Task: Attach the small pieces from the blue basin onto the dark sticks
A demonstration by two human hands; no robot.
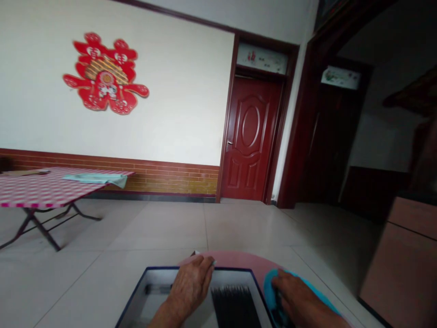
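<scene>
A box lies on a surface — behind it, left, a table bearing a cloth; right, a cabinet.

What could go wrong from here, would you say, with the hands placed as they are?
The left hand pinches a small pale item near the far rim of the open box; if it slips, it could land outside. The left forearm crosses the box beside the black slim rods, so it might nudge them. The right hand could tip the blue container by pressing on its side.
</scene>
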